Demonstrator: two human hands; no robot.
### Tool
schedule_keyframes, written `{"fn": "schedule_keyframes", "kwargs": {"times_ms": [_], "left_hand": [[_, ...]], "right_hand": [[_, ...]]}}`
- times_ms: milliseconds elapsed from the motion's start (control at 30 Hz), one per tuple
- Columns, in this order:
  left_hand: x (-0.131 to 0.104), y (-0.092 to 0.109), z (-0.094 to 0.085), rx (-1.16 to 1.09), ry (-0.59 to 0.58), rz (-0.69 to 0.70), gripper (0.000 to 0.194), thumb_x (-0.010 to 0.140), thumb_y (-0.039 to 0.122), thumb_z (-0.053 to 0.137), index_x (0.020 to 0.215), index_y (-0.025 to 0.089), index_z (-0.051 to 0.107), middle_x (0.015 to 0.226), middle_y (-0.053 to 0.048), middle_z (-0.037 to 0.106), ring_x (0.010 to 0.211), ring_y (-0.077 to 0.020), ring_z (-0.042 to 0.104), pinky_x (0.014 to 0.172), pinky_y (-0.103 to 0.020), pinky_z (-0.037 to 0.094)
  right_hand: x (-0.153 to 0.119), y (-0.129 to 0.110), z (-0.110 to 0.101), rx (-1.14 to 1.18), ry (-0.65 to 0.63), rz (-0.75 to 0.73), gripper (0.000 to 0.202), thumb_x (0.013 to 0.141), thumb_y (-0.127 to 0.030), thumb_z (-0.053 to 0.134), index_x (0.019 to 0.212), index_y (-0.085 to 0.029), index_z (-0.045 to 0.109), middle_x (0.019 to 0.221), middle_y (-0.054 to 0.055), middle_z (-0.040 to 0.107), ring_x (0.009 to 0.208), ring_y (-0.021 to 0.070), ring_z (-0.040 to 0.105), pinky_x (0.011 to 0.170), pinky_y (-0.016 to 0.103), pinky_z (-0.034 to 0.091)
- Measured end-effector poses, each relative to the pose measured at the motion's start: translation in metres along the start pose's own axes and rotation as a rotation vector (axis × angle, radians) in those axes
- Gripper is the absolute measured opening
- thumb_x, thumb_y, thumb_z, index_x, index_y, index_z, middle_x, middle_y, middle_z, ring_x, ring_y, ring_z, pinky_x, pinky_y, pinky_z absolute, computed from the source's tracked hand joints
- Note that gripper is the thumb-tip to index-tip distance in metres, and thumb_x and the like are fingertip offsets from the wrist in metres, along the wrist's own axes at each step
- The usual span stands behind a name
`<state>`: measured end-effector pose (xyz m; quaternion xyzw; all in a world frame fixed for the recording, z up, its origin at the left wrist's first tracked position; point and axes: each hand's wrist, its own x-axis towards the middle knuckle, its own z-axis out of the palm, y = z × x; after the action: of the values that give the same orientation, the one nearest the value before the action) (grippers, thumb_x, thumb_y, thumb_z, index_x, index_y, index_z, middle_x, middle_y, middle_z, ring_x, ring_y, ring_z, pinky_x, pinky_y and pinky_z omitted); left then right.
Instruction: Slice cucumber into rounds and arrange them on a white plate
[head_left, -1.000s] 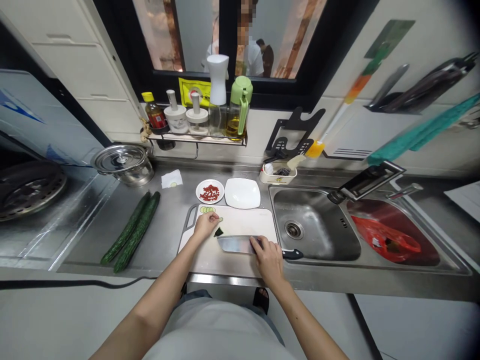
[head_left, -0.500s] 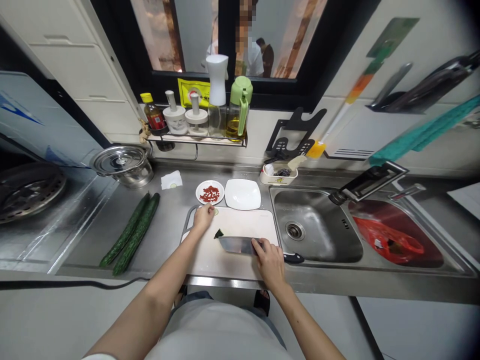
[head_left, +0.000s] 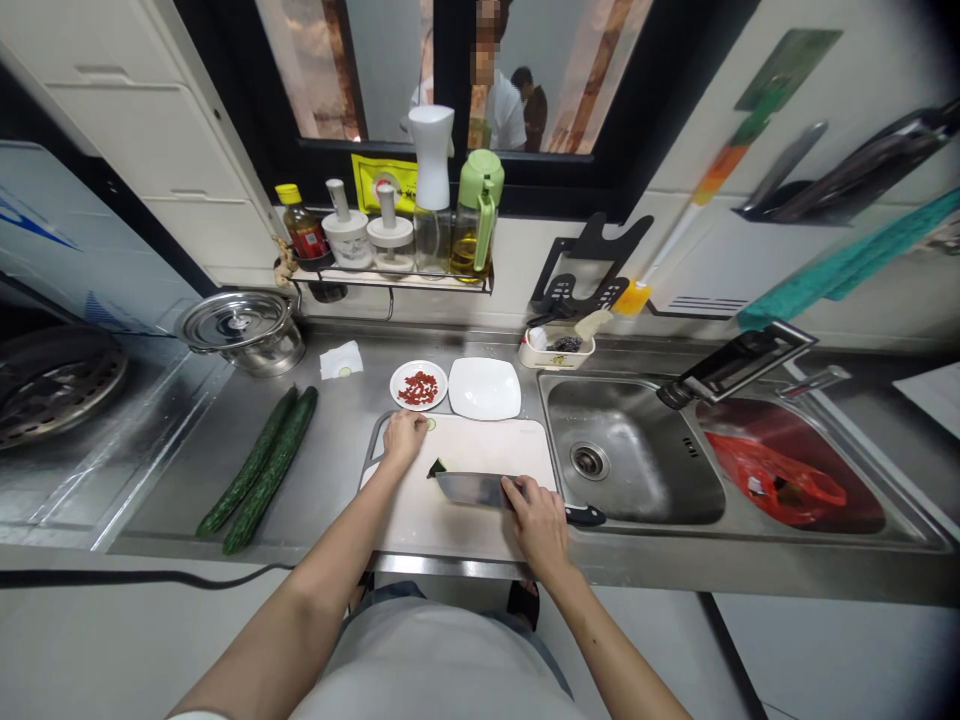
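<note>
My right hand is closed on a wide-bladed knife, whose blade lies low over the white cutting board. A small dark green cucumber end is beside the blade's tip. At the board's upper left, my left hand has its fingers pinched together at a thin pale green slice; whether they grip it cannot be made out. Behind the board stand a small plate of chopped red pieces and a white square plate. A second black knife handle shows at the board's right edge.
Two long cucumbers lie on the left of the steel counter, near a lidded pot and a white paper. On the right is a sink with a red bag. Bottles stand on a shelf.
The view has shifted very slightly. My left hand has moved slightly, staying beside the thin slice; my right hand and the knife look the same.
</note>
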<state>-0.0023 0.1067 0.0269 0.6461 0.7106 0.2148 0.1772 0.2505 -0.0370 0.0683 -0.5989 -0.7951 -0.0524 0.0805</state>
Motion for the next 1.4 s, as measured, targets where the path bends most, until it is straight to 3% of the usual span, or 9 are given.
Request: {"fn": "schedule_keyframes", "kwargs": {"times_ms": [167,267,467,700,867,1033,1167,1267,1400], "left_hand": [[-0.001,0.000,-0.001,-0.072,0.018,-0.013,0.018,0.078,0.027,0.055,0.084,0.020,0.071,0.094,-0.009,0.066,0.089,-0.0222,0.055,0.078,-0.031,0.039],[-0.005,-0.004,-0.002,-0.155,0.101,-0.055,0.020,0.078,0.029,0.055,0.089,0.019,0.069,0.091,-0.008,0.065,0.089,-0.0214,0.056,0.082,-0.031,0.040],[-0.036,-0.015,-0.005,-0.276,0.270,-0.126,0.026,0.084,0.035,0.047,0.087,0.018,0.066,0.088,-0.007,0.064,0.083,-0.0200,0.057,0.077,-0.030,0.044],[-0.091,-0.003,-0.005,-0.351,0.150,0.053,0.023,0.087,0.034,0.045,0.083,0.019,0.063,0.087,-0.006,0.063,0.083,-0.0179,0.058,0.076,-0.029,0.045],[-0.106,0.006,0.000,-0.366,0.127,0.143,0.022,0.088,0.032,0.045,0.086,0.020,0.063,0.089,-0.006,0.063,0.088,-0.0180,0.058,0.082,-0.031,0.045],[-0.105,0.003,0.007,-0.372,0.106,0.193,0.019,0.088,0.029,0.047,0.091,0.020,0.063,0.094,-0.007,0.064,0.092,-0.0182,0.059,0.085,-0.032,0.046],[-0.103,-0.002,0.014,-0.369,0.148,0.233,0.020,0.088,0.029,0.048,0.093,0.020,0.065,0.093,-0.006,0.066,0.090,-0.0176,0.060,0.082,-0.033,0.048],[-0.101,-0.005,0.020,-0.371,0.183,0.284,0.019,0.088,0.028,0.049,0.092,0.020,0.065,0.091,-0.005,0.067,0.087,-0.0172,0.061,0.080,-0.032,0.049],[-0.101,-0.009,0.025,-0.371,0.208,0.329,0.018,0.088,0.026,0.050,0.092,0.020,0.066,0.090,-0.005,0.068,0.087,-0.0171,0.062,0.081,-0.033,0.050]], "right_hand": [[0.001,0.000,-0.001,0.009,-0.003,0.005,0.044,0.077,-0.010,0.053,0.119,-0.023,0.060,0.107,0.009,0.058,0.083,0.0182,0.048,0.073,0.031,0.029],[0.001,0.001,0.000,0.017,0.005,0.002,0.046,0.076,-0.009,0.053,0.120,-0.023,0.059,0.107,0.009,0.057,0.083,0.0179,0.048,0.073,0.031,0.030],[0.004,0.002,0.000,0.110,0.039,0.016,0.046,0.078,-0.008,0.047,0.121,-0.022,0.058,0.105,0.009,0.057,0.086,0.0185,0.050,0.074,0.030,0.035],[0.016,-0.008,-0.004,0.350,0.083,0.089,0.035,0.089,-0.016,0.036,0.113,-0.017,0.061,0.095,0.009,0.059,0.079,0.0167,0.054,0.070,0.028,0.042],[0.025,-0.021,-0.011,0.540,0.072,0.133,0.033,0.093,-0.023,0.031,0.110,-0.017,0.059,0.097,0.008,0.060,0.084,0.0164,0.057,0.073,0.026,0.044],[0.033,-0.032,-0.016,0.528,-0.050,0.152,0.033,0.095,-0.025,0.027,0.101,-0.016,0.058,0.090,0.007,0.061,0.083,0.0160,0.058,0.074,0.025,0.043],[0.040,-0.042,-0.021,0.413,-0.271,0.154,0.031,0.096,-0.024,0.027,0.096,-0.016,0.057,0.090,0.007,0.065,0.083,0.0152,0.060,0.073,0.023,0.039],[0.045,-0.049,-0.023,0.328,-0.441,0.133,0.029,0.096,-0.024,0.028,0.099,-0.015,0.055,0.088,0.009,0.066,0.084,0.0164,0.061,0.070,0.024,0.038],[0.048,-0.058,-0.022,0.257,-0.532,0.084,0.029,0.096,-0.023,0.028,0.105,-0.014,0.054,0.088,0.012,0.067,0.087,0.0195,0.063,0.069,0.025,0.039]]}}
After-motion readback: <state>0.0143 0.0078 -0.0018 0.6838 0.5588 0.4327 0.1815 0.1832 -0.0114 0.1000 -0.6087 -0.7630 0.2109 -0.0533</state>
